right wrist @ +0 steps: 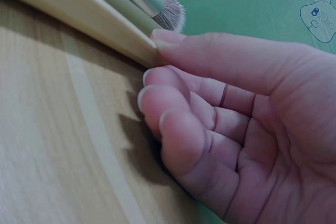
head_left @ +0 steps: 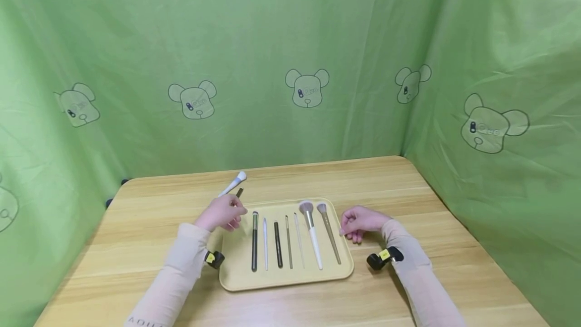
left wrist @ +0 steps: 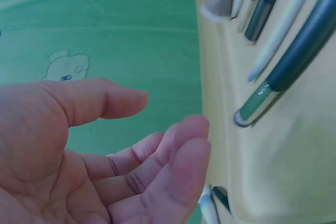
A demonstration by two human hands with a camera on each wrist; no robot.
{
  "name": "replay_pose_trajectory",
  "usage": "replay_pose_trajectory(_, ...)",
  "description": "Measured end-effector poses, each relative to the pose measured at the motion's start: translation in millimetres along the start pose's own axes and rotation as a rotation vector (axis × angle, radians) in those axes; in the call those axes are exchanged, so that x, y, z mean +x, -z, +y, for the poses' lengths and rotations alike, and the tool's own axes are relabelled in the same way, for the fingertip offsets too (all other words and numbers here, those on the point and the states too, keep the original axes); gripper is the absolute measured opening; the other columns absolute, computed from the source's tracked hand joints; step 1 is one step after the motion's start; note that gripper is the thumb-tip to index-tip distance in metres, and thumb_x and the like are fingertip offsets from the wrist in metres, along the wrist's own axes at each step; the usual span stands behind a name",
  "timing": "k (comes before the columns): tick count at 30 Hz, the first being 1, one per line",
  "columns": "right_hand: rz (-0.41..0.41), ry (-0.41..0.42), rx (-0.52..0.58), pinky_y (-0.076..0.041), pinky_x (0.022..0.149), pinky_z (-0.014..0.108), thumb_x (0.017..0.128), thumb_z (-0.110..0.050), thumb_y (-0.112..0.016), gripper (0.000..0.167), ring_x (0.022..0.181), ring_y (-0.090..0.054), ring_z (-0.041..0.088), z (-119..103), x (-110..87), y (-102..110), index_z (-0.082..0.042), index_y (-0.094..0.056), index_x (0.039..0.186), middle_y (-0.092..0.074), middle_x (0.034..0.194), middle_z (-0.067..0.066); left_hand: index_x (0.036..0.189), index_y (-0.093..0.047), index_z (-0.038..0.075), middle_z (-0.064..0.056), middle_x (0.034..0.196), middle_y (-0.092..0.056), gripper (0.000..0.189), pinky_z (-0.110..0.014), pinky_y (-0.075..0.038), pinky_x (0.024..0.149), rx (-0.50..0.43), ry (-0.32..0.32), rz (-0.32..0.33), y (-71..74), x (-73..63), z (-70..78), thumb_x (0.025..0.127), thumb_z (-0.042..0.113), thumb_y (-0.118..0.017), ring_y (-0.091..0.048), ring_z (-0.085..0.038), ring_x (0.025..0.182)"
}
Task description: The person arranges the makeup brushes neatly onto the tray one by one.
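Observation:
A yellow tray [head_left: 240, 280] holds several makeup brushes in a row, among them a black-handled brush [head_left: 254, 246], a large white-handled brush [head_left: 314, 241] and a brown brush [head_left: 329, 232]. Over the tray's far left corner is my left hand [head_left: 222, 213], thumb and fingers apart with nothing between them in the left wrist view [left wrist: 115, 156]. Just past it lie a white brush [head_left: 233, 183] and a dark one [head_left: 240, 192], both partly hidden by the hand. My right hand [head_left: 363, 220] pinches the tray's right rim, thumb on top and fingers curled below it [right wrist: 210, 98].
The wooden table [head_left: 408, 286] carries the tray near its middle. Green curtains [head_left: 254, 130] with bear-head drawings stand behind and on both sides. Black wrist cameras [head_left: 215, 259] are strapped to both sleeves.

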State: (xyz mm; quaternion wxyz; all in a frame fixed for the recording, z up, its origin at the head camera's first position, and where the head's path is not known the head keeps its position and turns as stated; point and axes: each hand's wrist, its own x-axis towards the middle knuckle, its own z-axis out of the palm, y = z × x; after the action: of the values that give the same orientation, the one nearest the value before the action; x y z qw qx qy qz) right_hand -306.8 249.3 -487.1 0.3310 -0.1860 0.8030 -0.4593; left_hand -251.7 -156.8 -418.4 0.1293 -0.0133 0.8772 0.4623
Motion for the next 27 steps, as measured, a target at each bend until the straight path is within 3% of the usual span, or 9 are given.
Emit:
replay_pose_trajectory(8,0.004,-0.004,0.008,-0.052,0.048,0.019,0.086,-0.012,-0.069,0.017,0.050,-0.057,0.008,0,-0.6,-1,0.001,-0.058,0.086,-0.062,0.066,0.002,0.098,-0.057,0.003,-0.007,0.072,-0.058,0.011,-0.024,-0.055,0.054,-0.009,-0.007,-0.003,19.7,9.8,3.2,0.091,0.011,-0.060,-0.058,-0.015,0.063)
replay_pose_trajectory(16,0.001,-0.002,0.012,-0.052,0.048,0.018,0.086,-0.011,-0.069,0.017,0.050,-0.057,0.007,1,-0.7,0,0.000,-0.057,0.086,-0.062,0.066,0.002,0.109,-0.061,0.000,-0.009,0.087,-0.062,0.024,-0.024,-0.055,0.059,0.201,-0.087,0.011,35.6,25.4,7.0,0.091,0.016,-0.063,-0.061,-0.021,0.073)
replay_pose_trajectory(22,0.001,0.000,0.013,-0.052,0.048,0.018,0.086,-0.011,-0.069,0.016,0.050,-0.057,0.007,1,-0.2,0,0.001,-0.057,0.087,-0.063,0.066,0.002,0.118,-0.059,0.001,-0.006,0.079,-0.059,0.036,-0.019,-0.040,0.049,0.320,-0.077,0.015,40.2,38.5,3.5,0.088,0.018,-0.067,-0.049,-0.013,0.058)
replay_pose_trajectory(27,-0.002,0.001,0.009,-0.052,0.048,0.019,0.086,-0.011,-0.069,0.017,0.050,-0.057,0.007,1,-0.5,0,0.002,-0.058,0.087,-0.063,0.066,0.002,0.125,-0.054,-0.002,-0.014,0.093,-0.064,0.045,-0.017,-0.036,0.044,0.381,-0.053,0.002,38.2,54.2,-7.0,0.087,0.017,-0.068,-0.043,-0.008,0.051)
